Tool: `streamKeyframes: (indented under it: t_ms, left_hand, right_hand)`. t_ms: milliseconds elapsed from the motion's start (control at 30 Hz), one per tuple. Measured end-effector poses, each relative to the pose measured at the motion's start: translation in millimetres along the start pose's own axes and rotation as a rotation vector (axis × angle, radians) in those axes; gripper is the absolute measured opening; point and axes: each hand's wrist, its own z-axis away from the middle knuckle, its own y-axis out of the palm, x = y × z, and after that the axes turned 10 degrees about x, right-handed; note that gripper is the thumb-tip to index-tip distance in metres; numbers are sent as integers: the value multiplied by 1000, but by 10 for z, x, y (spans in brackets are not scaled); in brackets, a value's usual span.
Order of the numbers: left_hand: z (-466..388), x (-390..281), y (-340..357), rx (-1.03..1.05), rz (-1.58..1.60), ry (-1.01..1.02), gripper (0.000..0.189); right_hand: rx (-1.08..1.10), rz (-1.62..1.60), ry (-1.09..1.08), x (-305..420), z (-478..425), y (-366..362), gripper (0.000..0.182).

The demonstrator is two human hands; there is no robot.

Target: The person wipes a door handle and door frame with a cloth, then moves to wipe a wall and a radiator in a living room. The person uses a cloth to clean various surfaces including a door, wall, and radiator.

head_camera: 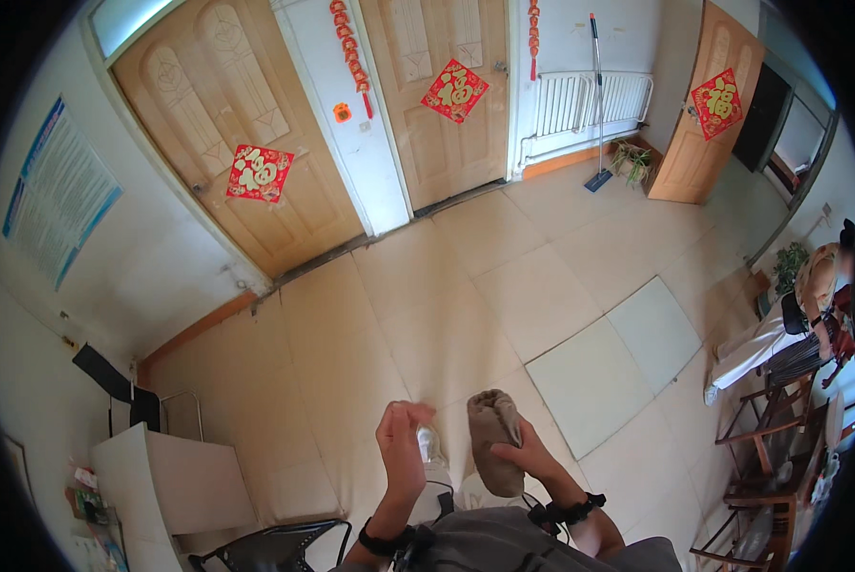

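My right hand (pixel 529 452) grips a soft brown slipper-shaped cloth item (pixel 495 447), held upright in front of my body, with the thumb across its near face and an opening at its top. To the left of it, my left hand (pixel 402 429) is raised above my shoe (pixel 431 447), its fingers bent over towards the right. Nothing shows between those fingers, though their undersides are hidden. A gap separates this hand from the brown item. Black bands circle both wrists.
A black chair (pixel 277 547) and a white desk (pixel 199 479) stand at lower left. Wooden chairs (pixel 771 429) line the right side, near a person in white trousers (pixel 749 354). A mop (pixel 599 107) leans by the radiator (pixel 563 107); beyond it a wooden door (pixel 710 157) stands ajar.
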Motion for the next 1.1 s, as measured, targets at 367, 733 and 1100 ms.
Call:
streamKeyframes:
  t_ms: [367,733,1100]
  left_hand:
    - [-986,373,122,420,-150,-360,31]
    - [-2304,55,-175,491,-529,-147,23]
    - [-3068,69,-1076,730,-1025,201,37]
  right_hand:
    - [50,-381,36,246,-707,-385,90]
    - [86,1,70,723,-1887,-619,81]
    - [296,471,223,1515,-2928,-279,75]
